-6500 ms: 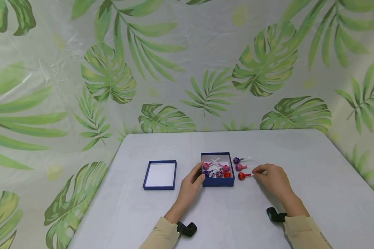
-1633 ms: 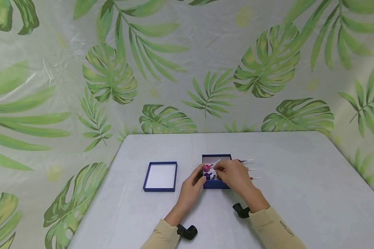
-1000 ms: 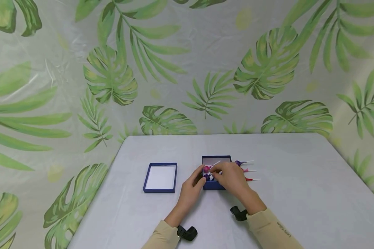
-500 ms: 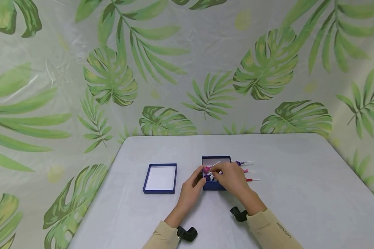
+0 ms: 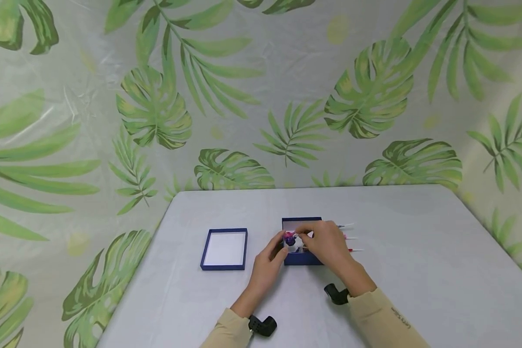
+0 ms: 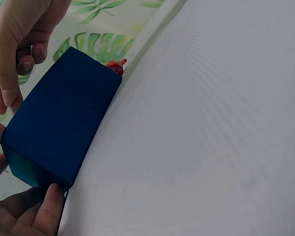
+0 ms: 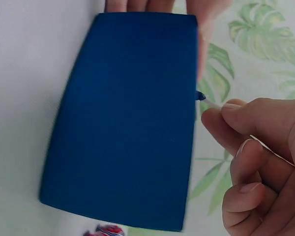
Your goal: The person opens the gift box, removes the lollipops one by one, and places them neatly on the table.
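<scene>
A blue box (image 5: 302,259) holding several lollipops stands mid-table. My left hand (image 5: 266,265) grips its left side, thumb near the front corner and fingers along the wall. Over the box, my right hand (image 5: 329,247) pinches the white stick of a purple lollipop (image 5: 290,239) between thumb and index finger. The stick (image 7: 212,103) also shows in the right wrist view, at the box's rim. My right hand hides much of the box's inside. Right of the box lie three lollipops, their heads hidden behind my hand; the red one's stick (image 5: 356,250) is nearest me.
The box's lid (image 5: 223,268), blue-rimmed and white inside, lies upturned to the left. A white cloth covers the table (image 5: 156,309). Behind it hangs a leaf-print sheet (image 5: 287,72).
From the red lollipop right of the box, my right hand has moved left over the box. The purple lollipop has risen from the front left of the box. My left hand stays put.
</scene>
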{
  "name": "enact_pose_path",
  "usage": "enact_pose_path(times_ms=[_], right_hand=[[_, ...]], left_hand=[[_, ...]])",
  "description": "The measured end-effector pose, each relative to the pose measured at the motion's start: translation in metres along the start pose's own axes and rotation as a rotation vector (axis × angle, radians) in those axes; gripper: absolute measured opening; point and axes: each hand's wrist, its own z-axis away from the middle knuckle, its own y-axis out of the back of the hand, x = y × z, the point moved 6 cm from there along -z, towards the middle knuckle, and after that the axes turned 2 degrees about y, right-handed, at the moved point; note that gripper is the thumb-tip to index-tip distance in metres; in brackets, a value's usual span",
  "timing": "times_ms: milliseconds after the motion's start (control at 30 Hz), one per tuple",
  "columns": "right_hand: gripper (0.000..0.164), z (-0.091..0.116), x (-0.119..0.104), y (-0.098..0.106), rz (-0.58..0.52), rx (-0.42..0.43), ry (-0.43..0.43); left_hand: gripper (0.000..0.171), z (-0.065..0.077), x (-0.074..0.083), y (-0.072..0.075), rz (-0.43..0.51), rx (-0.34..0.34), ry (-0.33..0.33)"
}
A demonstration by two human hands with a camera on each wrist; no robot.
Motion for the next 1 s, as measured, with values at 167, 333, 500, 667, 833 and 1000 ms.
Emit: enact_pose_path(times_ms=[167,333,500,667,833,1000], right_hand=[[0.013,-0.002,-0.002,0.010,0.030,0.027,0.024],[0.012,0.000,-0.004,0.019,0.033,0.067,0.058],[0.011,0.002,-0.004,0.029,0.025,0.075,0.042],[0.011,0.003,0.000,0.040,0.008,0.079,0.024],[0.010,0.006,0.005,0.050,-0.009,0.104,0.054],[0.010,0.010,0.011,0.061,-0.010,0.115,0.044]], left_hand=[[0.048,-0.002,-0.002,0.001,0.007,0.013,-0.010],[0.048,-0.002,-0.003,0.000,0.014,0.010,0.000],[0.048,-0.001,0.000,-0.001,0.022,0.004,-0.002],[0.048,-0.002,-0.002,-0.001,0.015,0.003,0.010],[0.048,-0.002,0.000,0.000,0.016,0.004,0.015],[0.048,-0.001,0.002,0.000,0.007,0.001,0.015]])
